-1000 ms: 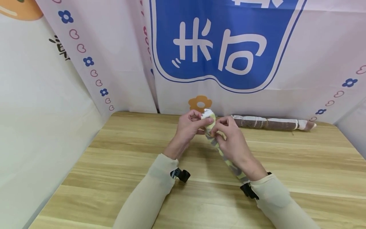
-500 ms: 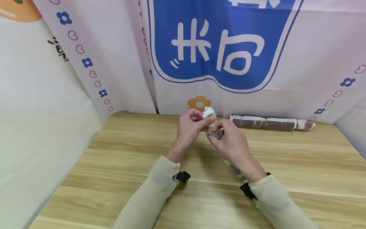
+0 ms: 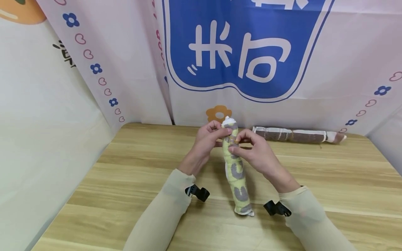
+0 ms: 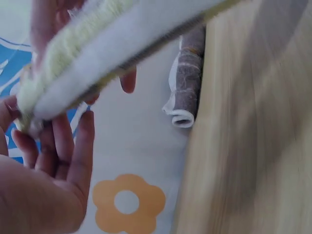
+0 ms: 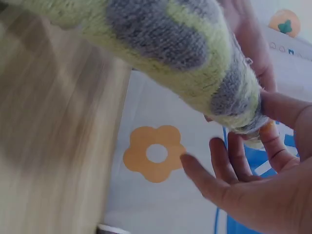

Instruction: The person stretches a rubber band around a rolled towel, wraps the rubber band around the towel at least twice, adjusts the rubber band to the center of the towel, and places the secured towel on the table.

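Observation:
A rolled-up yellow towel (image 3: pixel 235 174) with grey patterns and a white edge stands out from the person's hands in the head view, its lower end pointing toward the person. The left hand (image 3: pixel 205 141) pinches it just below its white far end. Close by, the right hand (image 3: pixel 255 150) has thumb and fingertips on the roll's right side, with a small orange bit at the fingertips. In the right wrist view the towel's fuzzy surface (image 5: pixel 161 44) runs into the right hand (image 5: pixel 263 185). From the left wrist, the left hand (image 4: pixel 53 165) curls around the roll's end, beside its white edge (image 4: pixel 122 48).
Another rolled towel (image 3: pixel 292 135), brown and white with thin ties around it, lies along the back right edge of the wooden table (image 3: pixel 125 195). A printed cloth backdrop (image 3: pixel 135 87) rises right behind the table's back edge.
The yellow towel roll has swung its near end leftward, out from under the right forearm, and shows nearly full length. The right hand has shifted slightly right, and both hands stay near the far end.

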Motion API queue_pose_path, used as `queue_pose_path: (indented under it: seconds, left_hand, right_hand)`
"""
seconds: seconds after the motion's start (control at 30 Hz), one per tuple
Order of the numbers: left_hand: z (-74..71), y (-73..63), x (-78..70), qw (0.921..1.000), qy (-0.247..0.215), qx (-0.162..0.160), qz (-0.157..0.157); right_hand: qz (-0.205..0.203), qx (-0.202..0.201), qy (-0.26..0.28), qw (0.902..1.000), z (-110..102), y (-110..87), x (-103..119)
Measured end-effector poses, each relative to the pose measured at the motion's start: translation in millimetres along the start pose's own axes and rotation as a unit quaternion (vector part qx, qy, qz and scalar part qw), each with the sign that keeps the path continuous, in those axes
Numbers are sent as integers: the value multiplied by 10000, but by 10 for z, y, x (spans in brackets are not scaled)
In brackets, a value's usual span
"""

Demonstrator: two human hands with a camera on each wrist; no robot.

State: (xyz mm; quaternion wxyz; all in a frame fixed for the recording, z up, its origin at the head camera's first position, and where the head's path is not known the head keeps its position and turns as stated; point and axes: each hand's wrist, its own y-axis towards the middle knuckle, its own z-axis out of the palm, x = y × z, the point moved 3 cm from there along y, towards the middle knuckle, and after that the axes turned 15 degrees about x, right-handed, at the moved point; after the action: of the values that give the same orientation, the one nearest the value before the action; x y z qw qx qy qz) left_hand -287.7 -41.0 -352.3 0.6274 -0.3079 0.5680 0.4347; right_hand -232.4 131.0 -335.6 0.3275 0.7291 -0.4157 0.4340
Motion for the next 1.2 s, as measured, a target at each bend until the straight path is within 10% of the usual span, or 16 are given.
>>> queue_pose_path:
  seconds: [0.47, 0.93, 1.2]
  left_hand:
    - [71, -59, -93, 9964, 530, -629, 188]
    - [30, -56, -109, 9981, 524, -108, 309]
    - [60, -60, -105, 9948, 693, -522, 542]
  right_hand:
    - [-1555, -930, -2577, 9491, 162, -26, 146]
    - [315, -219, -1822, 9825, 75, -54, 159]
    - [-821, -697, -2824, 9532, 199, -41, 148]
